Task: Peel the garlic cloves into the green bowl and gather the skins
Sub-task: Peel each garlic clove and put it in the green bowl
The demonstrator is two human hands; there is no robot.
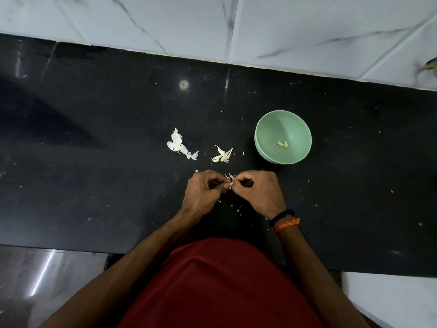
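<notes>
Two hands, left hand [203,188] and right hand [260,189], are held knuckles-up above the black counter [354,185], fingertips pinched together on one garlic clove [231,184]. Two peeled cloves [282,144] are held in the green bowl [267,129] nearby.

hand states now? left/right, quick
Left hand: fingers curled, pinching the garlic clove.
Right hand: fingers curled, pinching at the same clove's skin.
</notes>
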